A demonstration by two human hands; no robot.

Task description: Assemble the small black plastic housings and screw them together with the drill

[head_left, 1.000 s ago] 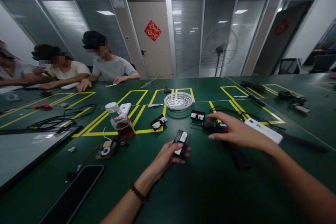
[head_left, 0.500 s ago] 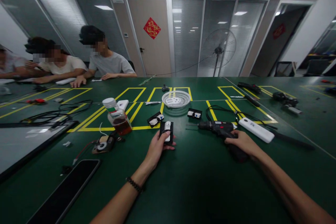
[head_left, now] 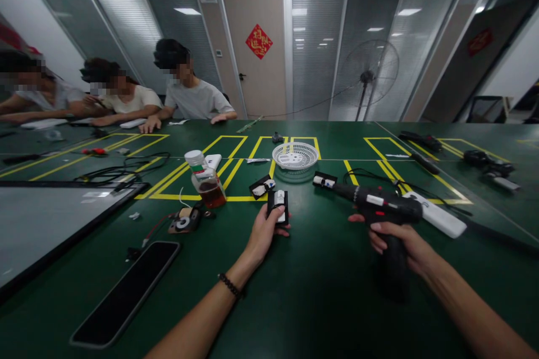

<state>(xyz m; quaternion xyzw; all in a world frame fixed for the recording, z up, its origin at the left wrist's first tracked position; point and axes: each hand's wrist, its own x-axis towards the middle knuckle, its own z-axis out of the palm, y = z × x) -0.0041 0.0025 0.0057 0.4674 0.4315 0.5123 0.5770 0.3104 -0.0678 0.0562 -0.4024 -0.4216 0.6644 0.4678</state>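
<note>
in front of the white basket (head_left: 295, 165), my left hand (head_left: 264, 231) clasps a black case (head_left: 279, 200); rightward, my right hand (head_left: 407, 240), fingers curled, grips a drill (head_left: 382, 207).

A red diamond poster (head_left: 259, 41) hangs on the door (head_left: 263, 90). Glass panels (head_left: 314, 78) flank the door. A fan (head_left: 366, 77) stands to its right.
</note>
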